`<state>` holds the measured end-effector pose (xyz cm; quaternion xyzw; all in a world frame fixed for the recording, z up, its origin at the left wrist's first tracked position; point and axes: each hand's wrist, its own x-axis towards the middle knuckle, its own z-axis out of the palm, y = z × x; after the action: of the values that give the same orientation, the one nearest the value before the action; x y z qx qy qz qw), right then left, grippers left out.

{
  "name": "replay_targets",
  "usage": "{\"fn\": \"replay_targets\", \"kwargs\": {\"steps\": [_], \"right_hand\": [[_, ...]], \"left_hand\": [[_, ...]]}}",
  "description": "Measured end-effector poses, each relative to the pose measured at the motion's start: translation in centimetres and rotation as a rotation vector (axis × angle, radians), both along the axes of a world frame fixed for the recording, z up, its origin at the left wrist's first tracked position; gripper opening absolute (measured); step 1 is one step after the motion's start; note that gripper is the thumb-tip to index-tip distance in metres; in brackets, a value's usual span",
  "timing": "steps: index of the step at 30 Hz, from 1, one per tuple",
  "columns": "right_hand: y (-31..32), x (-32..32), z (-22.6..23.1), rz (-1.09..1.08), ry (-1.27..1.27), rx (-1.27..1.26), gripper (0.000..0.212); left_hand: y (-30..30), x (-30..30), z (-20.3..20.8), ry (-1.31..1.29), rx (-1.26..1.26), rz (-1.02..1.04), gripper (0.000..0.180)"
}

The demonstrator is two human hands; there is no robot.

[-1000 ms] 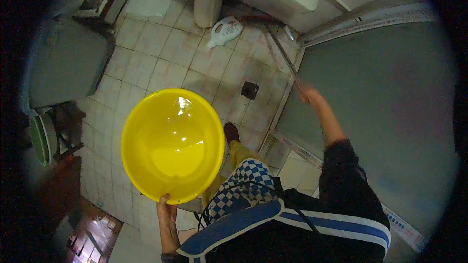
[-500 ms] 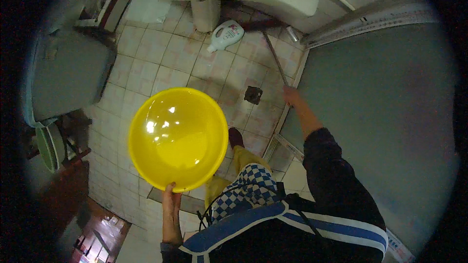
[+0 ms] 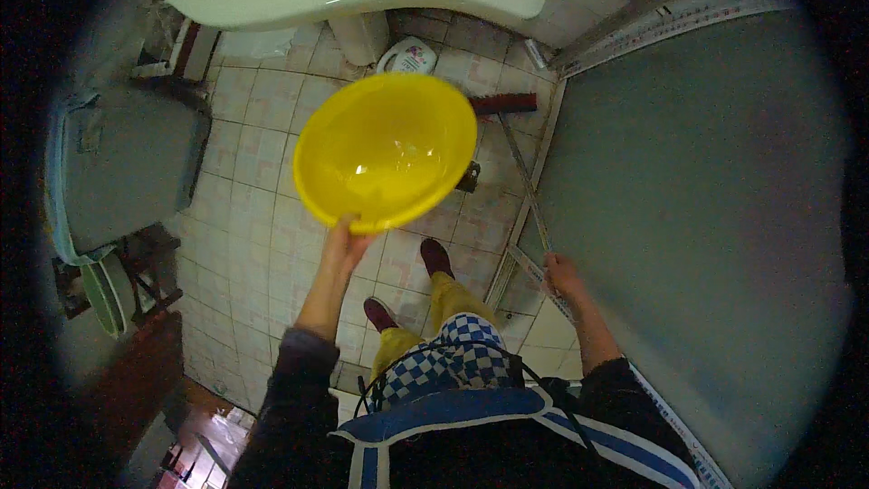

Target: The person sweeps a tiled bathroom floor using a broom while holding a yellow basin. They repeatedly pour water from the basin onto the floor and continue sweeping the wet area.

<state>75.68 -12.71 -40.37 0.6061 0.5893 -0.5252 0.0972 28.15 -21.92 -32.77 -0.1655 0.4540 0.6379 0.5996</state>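
A round yellow basin is tilted in the air ahead of me, its inside showing and looking free of contents. My left hand is closed on its near rim. To the right, my right hand is wrapped round the upper end of a long-handled broom or floor brush. Its dark red head rests on the tiles past the basin's right side. Behind the basin lies a white jug-like bottle, partly covered by the rim. A dark floor drain peeks out beside the basin.
A pale washbasin on a pedestal juts out at the far side. A frosted panel stands along the right. At left are a large grey covered item and a green-rimmed tub. A small silvery can lies in the far right corner.
The yellow basin has moved farther away and to the right, tilting more. My right hand has come nearer to me, drawing the broom's head back from the pedestal area.
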Motion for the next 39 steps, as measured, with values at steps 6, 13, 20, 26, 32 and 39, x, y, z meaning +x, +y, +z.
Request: {"fn": "replay_targets", "kwargs": {"steps": [6,13,20,26,32,39], "right_hand": [[1.7,-5.9,7.7,-0.414,0.035,-0.255,0.032],[4.0,-7.9,6.8,-0.33,0.16,-0.137,0.037],[18.0,-26.9,-0.1,-0.037,0.193,-0.226,0.046],[26.0,-31.1,-5.1,0.025,0.025,-0.243,0.048],[23.0,-24.6,0.0,0.426,-0.144,0.263,0.049],[16.3,-18.9,-5.8,0.468,-0.244,0.45,0.028]], "left_hand": [[12.5,-1.1,-5.5,-0.156,0.05,0.087,0.045],[8.1,-3.6,-7.3,0.095,0.07,0.093,0.04],[-5.7,-4.8,1.4,0.211,-0.154,0.072,0.046],[-17.2,-2.0,7.1,0.131,-0.165,0.109,0.055],[-24.2,0.0,12.3,0.052,-0.295,0.297,0.05],[-27.3,-0.1,13.3,0.134,-0.322,0.446,0.043]]}}
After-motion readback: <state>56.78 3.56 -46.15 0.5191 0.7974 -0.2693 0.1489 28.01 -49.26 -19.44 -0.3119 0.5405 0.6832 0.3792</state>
